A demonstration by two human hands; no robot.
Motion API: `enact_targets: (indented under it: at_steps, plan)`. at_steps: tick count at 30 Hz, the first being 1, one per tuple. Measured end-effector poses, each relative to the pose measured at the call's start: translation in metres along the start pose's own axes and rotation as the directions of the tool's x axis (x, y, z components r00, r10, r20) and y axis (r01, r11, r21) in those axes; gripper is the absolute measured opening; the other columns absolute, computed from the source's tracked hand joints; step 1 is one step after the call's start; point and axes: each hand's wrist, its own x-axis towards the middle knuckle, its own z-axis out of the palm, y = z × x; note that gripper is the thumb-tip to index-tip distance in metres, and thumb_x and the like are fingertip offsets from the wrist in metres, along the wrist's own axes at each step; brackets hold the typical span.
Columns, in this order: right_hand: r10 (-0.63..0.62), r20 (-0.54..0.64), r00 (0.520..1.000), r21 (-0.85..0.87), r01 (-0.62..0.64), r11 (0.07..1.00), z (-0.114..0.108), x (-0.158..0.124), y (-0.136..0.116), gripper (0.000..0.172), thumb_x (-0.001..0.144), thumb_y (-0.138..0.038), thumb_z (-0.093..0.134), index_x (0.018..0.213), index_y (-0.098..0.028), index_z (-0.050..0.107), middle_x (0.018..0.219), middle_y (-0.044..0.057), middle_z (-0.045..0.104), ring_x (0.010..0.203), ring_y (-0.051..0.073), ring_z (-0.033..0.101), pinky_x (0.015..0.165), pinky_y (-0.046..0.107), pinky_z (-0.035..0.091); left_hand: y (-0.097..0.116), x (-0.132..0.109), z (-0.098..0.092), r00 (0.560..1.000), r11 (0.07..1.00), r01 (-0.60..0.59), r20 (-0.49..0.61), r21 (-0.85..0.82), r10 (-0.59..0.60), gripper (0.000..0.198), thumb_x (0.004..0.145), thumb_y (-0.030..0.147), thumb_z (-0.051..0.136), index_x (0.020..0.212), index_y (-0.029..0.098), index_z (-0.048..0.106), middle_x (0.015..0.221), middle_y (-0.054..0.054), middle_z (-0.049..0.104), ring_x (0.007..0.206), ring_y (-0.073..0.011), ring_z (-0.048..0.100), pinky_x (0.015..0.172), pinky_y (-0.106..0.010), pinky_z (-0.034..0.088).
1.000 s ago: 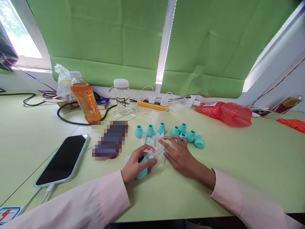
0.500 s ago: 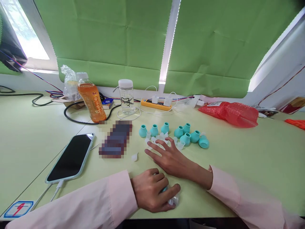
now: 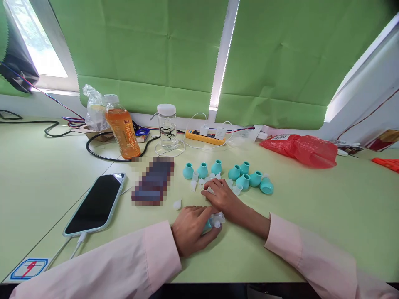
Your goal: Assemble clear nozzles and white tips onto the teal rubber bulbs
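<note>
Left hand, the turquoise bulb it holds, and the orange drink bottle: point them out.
Left hand (image 3: 190,231): head view, back of the hand.
Turquoise bulb (image 3: 207,226): head view, the part showing between thumb and fingers.
Orange drink bottle (image 3: 124,136): head view, middle of its body.

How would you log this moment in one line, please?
left hand: holding teal bulb | right hand: at small translucent pieces | other teal bulbs: on table

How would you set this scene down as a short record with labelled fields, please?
Left hand: holds a teal bulb and a clear piece
Right hand: over the loose pieces; whether it grips one is hidden
Other teal bulbs: eight, beyond the hands
Phone: dark screen up, white cable attached
Bottles: orange drink bottle; white-lidded bottle to its right
Far side: yellow power strip; red bag to its right
</note>
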Motion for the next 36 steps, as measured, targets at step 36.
enact_targets:
  at_steps: [36]
  plan:
    - [0.115, 0.311, 0.944, 0.784, -0.323, 0.530, -0.056, -0.023, 0.008, 0.012, 0.067, -0.023, 0.061, 0.059, -0.015, 0.066, 0.072, 0.003, 0.057, 0.057, 0.007, 0.050, 0.052, 0.020, 0.040, -0.008, -0.002, 0.007, 0.993, 0.950, -0.091, -0.040, 0.299, 0.108, 0.021, 0.079, 0.028, 0.040, 0.090, 0.015, 0.052, 0.059, -0.002, 0.055, 0.051, -0.0148, 0.052, 0.045, -0.025, 0.037]
